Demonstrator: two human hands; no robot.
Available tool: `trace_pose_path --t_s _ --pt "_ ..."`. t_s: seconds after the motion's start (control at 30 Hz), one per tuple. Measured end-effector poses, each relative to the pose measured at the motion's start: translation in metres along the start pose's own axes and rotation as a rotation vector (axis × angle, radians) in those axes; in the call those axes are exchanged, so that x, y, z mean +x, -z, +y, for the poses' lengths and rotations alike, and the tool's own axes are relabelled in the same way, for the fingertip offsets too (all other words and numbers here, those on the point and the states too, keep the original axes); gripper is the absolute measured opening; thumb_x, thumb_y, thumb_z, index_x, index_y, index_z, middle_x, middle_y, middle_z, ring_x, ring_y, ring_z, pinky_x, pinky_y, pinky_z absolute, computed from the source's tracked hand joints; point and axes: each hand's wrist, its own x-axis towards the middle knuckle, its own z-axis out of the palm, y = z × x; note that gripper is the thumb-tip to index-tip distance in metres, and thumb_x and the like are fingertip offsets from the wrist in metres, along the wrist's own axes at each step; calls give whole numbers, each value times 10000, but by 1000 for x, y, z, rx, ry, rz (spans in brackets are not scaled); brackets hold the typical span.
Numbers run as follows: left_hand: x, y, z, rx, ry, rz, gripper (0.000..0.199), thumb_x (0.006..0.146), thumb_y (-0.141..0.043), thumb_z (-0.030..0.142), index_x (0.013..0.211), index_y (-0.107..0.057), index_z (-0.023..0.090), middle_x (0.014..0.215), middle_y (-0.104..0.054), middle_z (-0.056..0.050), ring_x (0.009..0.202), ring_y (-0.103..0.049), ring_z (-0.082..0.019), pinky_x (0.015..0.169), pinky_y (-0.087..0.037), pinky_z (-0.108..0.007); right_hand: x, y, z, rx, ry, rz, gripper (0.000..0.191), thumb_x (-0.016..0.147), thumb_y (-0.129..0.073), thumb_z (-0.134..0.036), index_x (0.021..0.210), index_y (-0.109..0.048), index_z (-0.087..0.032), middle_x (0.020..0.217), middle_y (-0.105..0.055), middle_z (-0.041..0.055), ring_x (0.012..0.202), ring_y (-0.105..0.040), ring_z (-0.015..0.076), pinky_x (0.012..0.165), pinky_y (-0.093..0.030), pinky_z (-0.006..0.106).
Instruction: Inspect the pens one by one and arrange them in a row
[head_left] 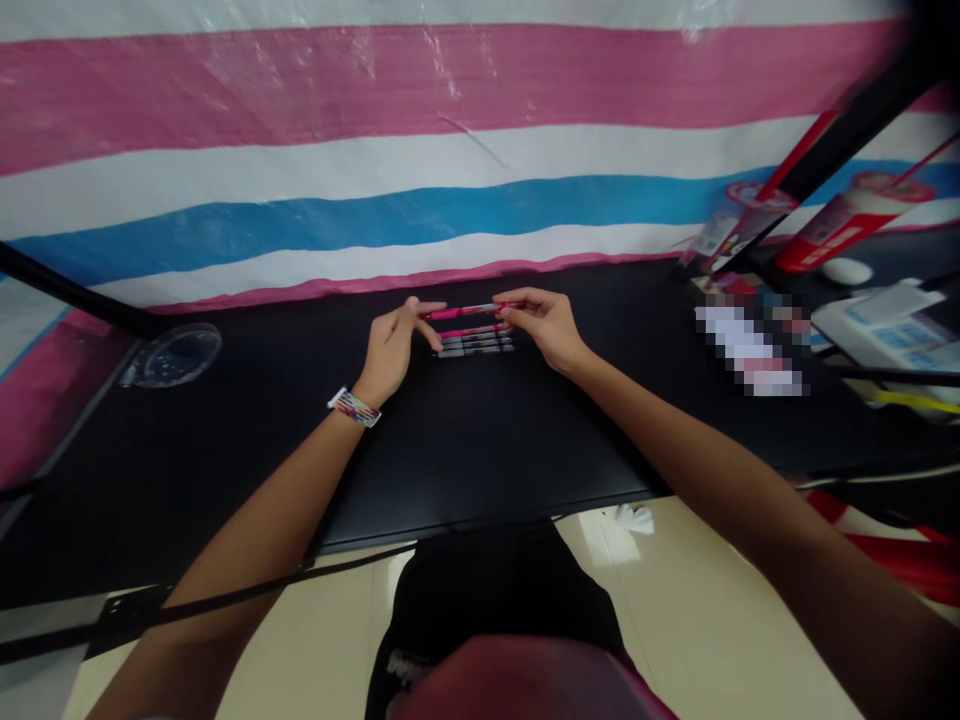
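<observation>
Several pens (476,343) lie side by side on the black table (480,440), the rearmost with a pink end and the nearer ones dark and clear. Just behind them is a red-and-pink pen (474,311). My right hand (546,325) pinches its right end between thumb and fingers. At its left end is my left hand (394,345), fingers apart, with the fingertips beside the pen and the row's left ends. A patterned band circles my left wrist.
A clear round plastic lid (180,355) is at the left. Two drink cups, a red one (844,225) and a clear one (731,230) with a red straw, stand at the back right, near papers (900,320) and a white egg-shaped item (847,271).
</observation>
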Motion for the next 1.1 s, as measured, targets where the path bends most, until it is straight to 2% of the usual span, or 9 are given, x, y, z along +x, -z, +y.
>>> trace_pose_path --t_s 0.07,0.13,0.27,0.37,0.5,0.63,0.73,0.9,1.1 --pt "0 0 -1 17 -25 -2 371 1076 -704 505 1318 -785 236 853 -820 -41 902 -822 -219 1014 -620 -404 -1 0 0 2 1 1 289 813 -913 -416 1047 -886 -249 955 -843 64 821 -745 231 894 -654 485" --pt "0 1 -1 23 -74 -1 537 935 -887 400 1424 -717 259 1068 -853 -65 1083 -819 -239 1036 -608 -391 -1 0 -1 9 6 8 283 804 -919 -402 1037 -887 -244 933 -842 61 790 -741 226 878 -654 483" --pt "0 2 -2 34 -39 -18 255 1070 -721 432 1250 -781 262 1016 -841 -64 1022 -814 -224 1004 -609 -391 -1 -1 -4 9 3 12 274 797 -915 -398 1028 -883 -253 941 -841 63 865 -772 256 902 -659 499" --pt "0 1 -3 43 -39 6 245 1061 -738 451 1213 -778 263 972 -832 -61 981 -808 -223 978 -608 -390 -2 -1 -4 10 -1 6 276 793 -917 -403 1023 -880 -256 949 -840 68 911 -780 270 917 -659 507" --pt "2 0 -6 63 -113 34 722 847 -976 463 1478 -659 308 1333 -822 -110 1317 -756 -296 1091 -573 -424 -2 -1 -3 16 2 -8 279 806 -920 -412 1035 -880 -258 948 -835 67 878 -772 260 908 -661 510" --pt "2 1 -8 91 -22 52 372 1062 -702 605 1131 -832 264 999 -858 -80 1002 -805 -247 1003 -587 -414 -2 -2 -3 10 2 -7 283 806 -919 -419 1039 -881 -264 956 -835 63 879 -769 259 916 -666 513" --pt "2 3 -8 144 16 21 491 1112 -616 553 780 -811 248 777 -803 -56 802 -751 -215 916 -587 -400 -2 -2 -3 14 -6 1 263 792 -920 -392 1017 -883 -262 940 -833 58 862 -762 252 908 -659 505" --pt "1 4 -3 161 -56 47 109 977 -821 364 975 -872 268 998 -859 -59 962 -763 -233 968 -593 -399 -1 0 -3 46 -39 16 239 774 -908 -357 990 -881 -260 885 -820 51 756 -710 219 880 -643 489" --pt "-1 2 2 97 -30 63 194 972 -828 435 1005 -868 248 993 -862 -57 935 -771 -231 940 -608 -383 -1 1 -9 157 -123 -50 383 755 -925 -428 1097 -858 -269 928 -814 50 839 -722 235 930 -639 482"
